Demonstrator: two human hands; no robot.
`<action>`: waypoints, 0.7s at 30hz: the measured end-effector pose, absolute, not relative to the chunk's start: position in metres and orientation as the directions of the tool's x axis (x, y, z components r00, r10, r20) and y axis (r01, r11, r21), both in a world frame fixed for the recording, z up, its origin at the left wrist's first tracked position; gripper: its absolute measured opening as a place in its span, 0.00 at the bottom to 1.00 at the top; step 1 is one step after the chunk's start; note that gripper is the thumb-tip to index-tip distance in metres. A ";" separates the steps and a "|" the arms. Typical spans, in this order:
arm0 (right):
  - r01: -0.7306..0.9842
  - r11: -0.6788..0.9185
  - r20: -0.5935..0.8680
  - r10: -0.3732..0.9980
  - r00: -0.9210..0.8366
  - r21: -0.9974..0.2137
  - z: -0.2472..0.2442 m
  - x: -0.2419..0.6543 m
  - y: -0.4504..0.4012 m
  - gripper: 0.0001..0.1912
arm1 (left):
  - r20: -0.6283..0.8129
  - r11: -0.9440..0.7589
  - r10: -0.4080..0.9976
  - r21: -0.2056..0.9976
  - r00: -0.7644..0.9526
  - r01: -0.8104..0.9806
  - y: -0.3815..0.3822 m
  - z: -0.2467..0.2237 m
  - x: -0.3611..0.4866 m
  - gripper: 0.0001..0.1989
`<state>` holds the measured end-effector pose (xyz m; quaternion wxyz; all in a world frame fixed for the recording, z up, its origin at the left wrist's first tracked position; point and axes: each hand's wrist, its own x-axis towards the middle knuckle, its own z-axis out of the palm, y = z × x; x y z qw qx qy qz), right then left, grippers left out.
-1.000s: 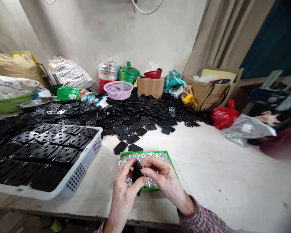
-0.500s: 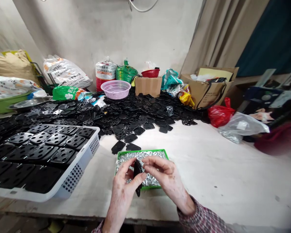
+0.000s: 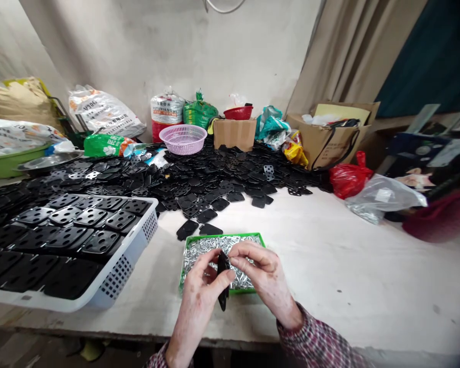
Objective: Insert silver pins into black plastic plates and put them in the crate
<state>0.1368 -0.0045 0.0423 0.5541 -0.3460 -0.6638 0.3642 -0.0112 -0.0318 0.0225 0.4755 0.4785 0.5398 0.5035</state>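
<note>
Black perforated plate [image 3: 223,280] is standing nearly upright, long axis running roughly vertically, with the left hand [image 3: 201,296] clamping it above a green-rimmed tray [image 3: 218,235] of silver metal pins [image 3: 210,246]; the right hand's [image 3: 262,273] fingertips [image 3: 233,261] are pinching together just beside its upper edge.

The long pale surface [image 3: 329,266] carries a wide heap of black perforated plates [image 3: 214,184], spread loosely over its far part. On the left stands a white plastic crate [image 3: 117,278] with more plates laid in rows. Just in front of the heap lies a shallow green tray [image 3: 219,235] full of small silver metal pieces [image 3: 210,250], perhaps pins. A red plastic bag [image 3: 348,179] and a clear plastic bag [image 3: 383,197] lie at the right.
</note>
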 end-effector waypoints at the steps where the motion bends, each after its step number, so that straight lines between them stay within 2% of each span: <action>1: 0.100 0.557 0.541 0.828 -0.146 -0.825 0.042 0.137 -0.005 0.05 | -0.040 0.043 0.996 0.998 -0.082 0.035 -0.032 0.024 -0.011 0.25; 4: 0.263 0.737 0.713 0.673 -0.197 -0.623 0.040 0.141 -0.005 0.08 | -0.033 0.037 0.997 0.998 -0.066 0.054 -0.032 0.025 -0.010 0.24; 7: 0.383 0.830 0.777 0.533 -0.336 -0.404 0.037 0.148 -0.007 0.15 | 0.004 -0.001 0.999 0.998 -0.045 0.067 -0.033 0.024 -0.010 0.22; 9: 0.370 0.850 0.773 0.507 -0.382 -0.375 0.038 0.151 -0.008 0.16 | 0.032 -0.027 0.998 0.996 -0.052 0.082 -0.033 0.022 -0.010 0.22; 12: 0.278 0.805 0.730 0.592 -0.342 -0.524 0.042 0.148 -0.008 0.12 | 0.081 -0.074 0.995 0.992 -0.061 0.106 -0.033 0.024 -0.013 0.23; 15: 0.188 0.603 0.549 0.790 -0.272 -0.775 0.048 0.139 -0.005 0.05 | 0.130 -0.127 0.991 0.989 -0.043 0.080 -0.035 0.031 -0.018 0.22; 18: 0.125 0.296 0.238 0.908 -0.344 -0.947 0.056 0.130 0.000 0.16 | 0.180 -0.177 0.981 0.983 -0.077 0.044 -0.038 0.036 -0.027 0.23; 21: 0.107 0.179 0.112 0.882 -0.458 -0.978 0.067 0.116 0.010 0.26 | 0.218 -0.220 0.965 0.975 -0.143 0.001 -0.041 0.035 -0.040 0.24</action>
